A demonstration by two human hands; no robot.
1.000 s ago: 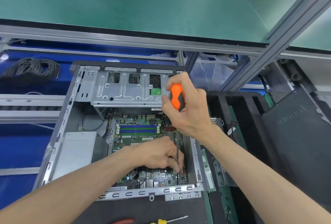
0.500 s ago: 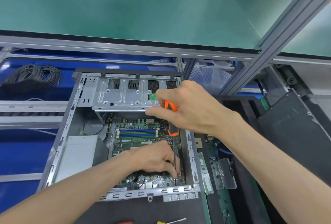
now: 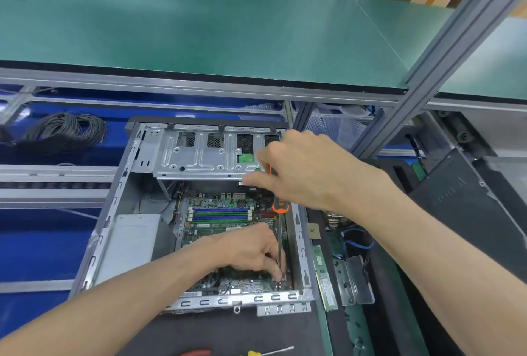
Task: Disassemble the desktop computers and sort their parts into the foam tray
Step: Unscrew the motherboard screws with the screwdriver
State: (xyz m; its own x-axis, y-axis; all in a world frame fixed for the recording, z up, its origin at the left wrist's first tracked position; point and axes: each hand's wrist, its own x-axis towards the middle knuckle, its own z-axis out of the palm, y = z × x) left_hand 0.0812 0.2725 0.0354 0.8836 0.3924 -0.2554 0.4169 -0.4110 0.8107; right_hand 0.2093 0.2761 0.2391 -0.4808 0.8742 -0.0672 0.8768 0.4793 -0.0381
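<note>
the right hand (image 3: pixel 310 170) grips the orange screwdriver (image 3: pixel 278 207) by its handle. below that grip, the left hand (image 3: pixel 253 250) pinches the shaft just above the motherboard (image 3: pixel 222 219).

Single head view, looking forward-down, close over open computer case (image 3: pixel 298 230) interior.

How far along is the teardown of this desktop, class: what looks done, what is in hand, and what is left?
Done: the computer case lies open, and a memory stick already sits in the foam tray. In hand: the right hand holds the orange screwdriver upright while the left hand steadies its shaft at the motherboard. Left: the motherboard, drive cage and grey box are still inside.
</note>
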